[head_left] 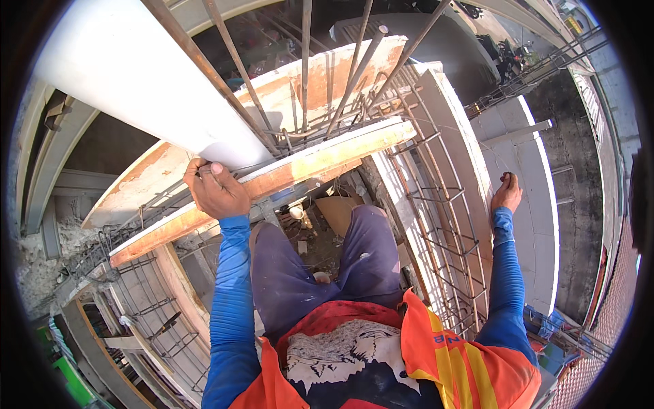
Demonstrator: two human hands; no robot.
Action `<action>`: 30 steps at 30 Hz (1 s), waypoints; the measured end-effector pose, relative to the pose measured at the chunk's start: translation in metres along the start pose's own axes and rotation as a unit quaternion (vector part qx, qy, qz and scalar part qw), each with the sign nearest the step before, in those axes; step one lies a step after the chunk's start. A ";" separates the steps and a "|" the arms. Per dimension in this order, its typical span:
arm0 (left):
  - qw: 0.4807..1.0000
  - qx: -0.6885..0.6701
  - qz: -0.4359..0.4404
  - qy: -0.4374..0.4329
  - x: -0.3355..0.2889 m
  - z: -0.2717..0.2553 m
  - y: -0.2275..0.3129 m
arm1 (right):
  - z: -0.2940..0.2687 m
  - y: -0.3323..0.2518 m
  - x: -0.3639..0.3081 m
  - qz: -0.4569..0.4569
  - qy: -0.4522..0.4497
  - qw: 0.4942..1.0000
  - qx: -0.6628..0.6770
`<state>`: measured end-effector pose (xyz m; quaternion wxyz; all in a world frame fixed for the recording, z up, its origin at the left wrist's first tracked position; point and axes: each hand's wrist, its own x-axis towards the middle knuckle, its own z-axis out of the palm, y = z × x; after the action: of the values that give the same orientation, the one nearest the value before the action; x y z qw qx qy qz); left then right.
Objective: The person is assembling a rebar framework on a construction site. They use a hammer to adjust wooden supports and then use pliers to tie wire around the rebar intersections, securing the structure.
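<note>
My left hand (218,189) is closed at the top edge of a long wooden formwork board (306,162), beside the foot of a thick white pipe (170,88). Its fingers curl and the thumb points at the pipe; what they grip is hidden. A thin dark line, like wire, crosses the pipe's lower end. Out to the right, my right hand (507,194) pinches a thin wire (499,162), held over a pale curved panel (535,232). Upright rusty rebars (306,65) stand right behind the board.
A rebar cage (446,204) runs between boards right of my legs, and another cage (146,293) lies at lower left. A curved form panel (300,82) stands behind the rebars. Below my knees, debris and a white cup-like object (296,213) lie in a gap.
</note>
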<state>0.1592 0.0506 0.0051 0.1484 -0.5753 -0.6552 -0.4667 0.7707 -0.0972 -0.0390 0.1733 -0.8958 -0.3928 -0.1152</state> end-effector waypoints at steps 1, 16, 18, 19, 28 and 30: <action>1.000 0.014 0.024 0.007 -0.003 0.002 -0.002 | 0.004 0.005 -0.001 -0.013 0.029 0.999 0.004; 0.970 -0.237 -0.058 0.003 -0.015 0.002 -0.017 | 0.018 0.050 0.013 0.184 0.119 0.894 0.391; 0.911 -0.389 -0.132 -0.032 -0.017 -0.009 0.000 | 0.025 0.057 0.015 0.206 0.147 0.826 0.503; 0.900 -0.413 -0.123 -0.071 -0.020 -0.019 0.016 | 0.025 0.061 0.016 0.226 0.166 0.793 0.540; 0.608 -0.730 -0.298 -0.093 -0.022 -0.011 0.044 | 0.027 0.063 0.014 0.240 0.146 0.741 0.610; 0.609 -0.728 -0.292 -0.115 -0.029 -0.009 0.045 | 0.019 0.049 0.010 0.217 0.145 0.718 0.645</action>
<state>0.2047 0.0216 0.0088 -0.5400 -0.3205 -0.2444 -0.7389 0.8151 -0.1137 -0.0636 0.7844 -0.5999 -0.1367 0.0788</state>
